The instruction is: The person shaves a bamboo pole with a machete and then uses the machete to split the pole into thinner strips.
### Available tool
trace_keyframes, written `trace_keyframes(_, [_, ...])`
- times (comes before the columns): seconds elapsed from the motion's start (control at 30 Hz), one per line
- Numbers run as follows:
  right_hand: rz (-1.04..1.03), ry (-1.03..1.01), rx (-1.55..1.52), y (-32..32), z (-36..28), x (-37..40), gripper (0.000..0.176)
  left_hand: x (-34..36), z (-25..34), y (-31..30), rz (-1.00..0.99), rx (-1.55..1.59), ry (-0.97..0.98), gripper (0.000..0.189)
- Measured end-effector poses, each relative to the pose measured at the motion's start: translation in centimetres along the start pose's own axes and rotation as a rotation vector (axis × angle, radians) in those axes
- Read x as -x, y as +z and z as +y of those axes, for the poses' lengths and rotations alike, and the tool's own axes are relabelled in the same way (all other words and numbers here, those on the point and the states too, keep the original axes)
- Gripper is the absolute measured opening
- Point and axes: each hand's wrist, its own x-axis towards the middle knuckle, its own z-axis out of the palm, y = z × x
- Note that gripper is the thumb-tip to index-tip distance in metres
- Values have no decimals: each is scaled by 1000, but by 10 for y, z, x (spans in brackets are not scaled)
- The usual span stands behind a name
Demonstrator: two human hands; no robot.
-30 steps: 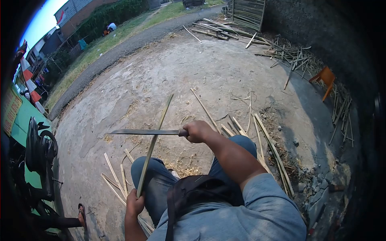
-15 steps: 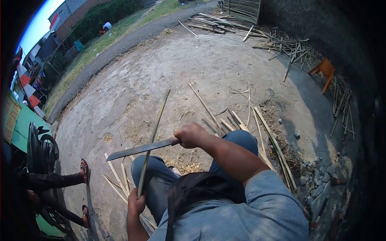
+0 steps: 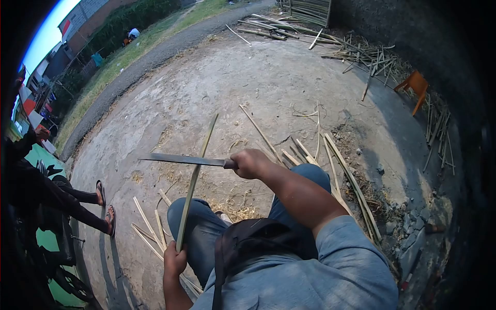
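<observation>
My right hand [image 3: 249,164] is closed round the handle of a machete [image 3: 183,159], whose long blade points left. The blade lies across a bamboo strip [image 3: 189,194], a little above its middle. Near my left knee, my left hand [image 3: 175,260] grips the lower end of that strip, which slants up and away from me. Whether the edge bites into the bamboo cannot be made out. Pale shavings [image 3: 235,212] lie on the ground between my knees.
Split bamboo strips [image 3: 356,194] lie by my right knee, others [image 3: 150,227] on the left. A person in dark trousers [image 3: 77,206] stands at left beside a motorcycle [image 3: 57,243]. Bamboo piles [image 3: 372,59] and an orange chair [image 3: 414,88] are along the wall.
The machete has moved further up the strip, its tip swinging upward until the blade is nearly level. My left hand stays in place. The person at left has stepped forward.
</observation>
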Motion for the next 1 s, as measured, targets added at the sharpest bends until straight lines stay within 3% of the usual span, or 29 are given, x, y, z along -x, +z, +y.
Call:
trace_keyframes(0.1, [-60,-161,185,18,-18,0,15,-1,-7,3,13,7,4,31])
trace_keyframes(0.2, [7,-243,156,21,-18,-4,14,1,-6,2,26,2,-9,31])
trace_keyframes(0.3, [48,-75,172,14,-8,-17,15,6,7,-1,23,-10,-30,31])
trace_keyframes(0.33, [26,78,89,4,-7,-16,18,7,12,-2,24,-14,-32,31])
trace_keyframes(0.47, [1,264,-105,0,24,-23,27,9,23,-7,54,-133,16,29])
trace_keyframes(0.63, [-26,90,16,-4,7,-5,22,3,16,-4,8,-29,7,27])
trace_keyframes(0.8, [-41,-239,143,19,-25,6,14,0,1,-1,2,6,10,27])
trace_keyframes(0.93, [-67,-205,196,14,-22,-5,13,0,-3,0,12,-7,-21,28])
trace_keyframes(1.0, [-21,-71,113,10,-13,-11,15,1,-3,-1,10,5,-15,29])
